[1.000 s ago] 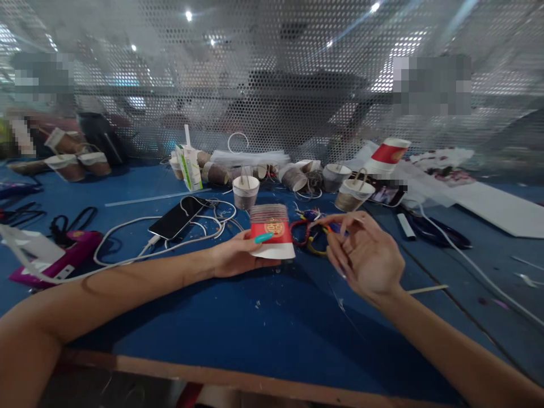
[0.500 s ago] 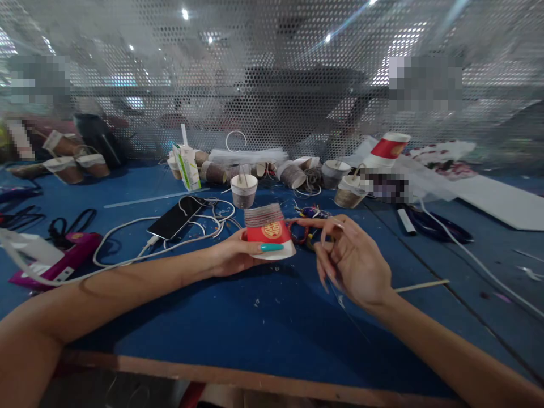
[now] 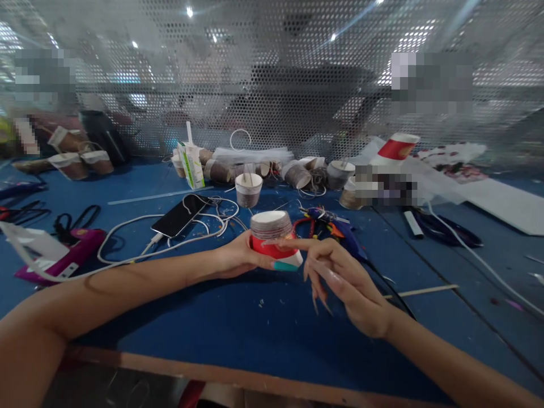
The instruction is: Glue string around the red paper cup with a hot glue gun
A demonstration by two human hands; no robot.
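Note:
A red and white paper cup (image 3: 280, 253) is gripped from its left side by my left hand (image 3: 238, 255), whose thumb with a teal nail lies along the lower side. The cup is upside down, narrow end up, and greyish-brown cord (image 3: 271, 228) is wound in rows around that end. My right hand (image 3: 346, 277) reaches in from the right with its index finger stretched across the cup's red side, just below the winding. Its other fingers are apart and partly bent, and I see nothing held in them. Behind it lies a glue gun (image 3: 351, 235) with a blue body and orange part.
A cord-wrapped cup (image 3: 249, 190) stands behind the held one. To the left lie a phone (image 3: 178, 216) with a white cable and a purple power strip (image 3: 63, 258). A thin wooden stick (image 3: 429, 292) is at right. A red and white cup (image 3: 397, 149) stands further back.
My right index finger has come left onto the cup's side. The cup has tilted so its white base shows. The glue gun behind the right hand is now more visible.

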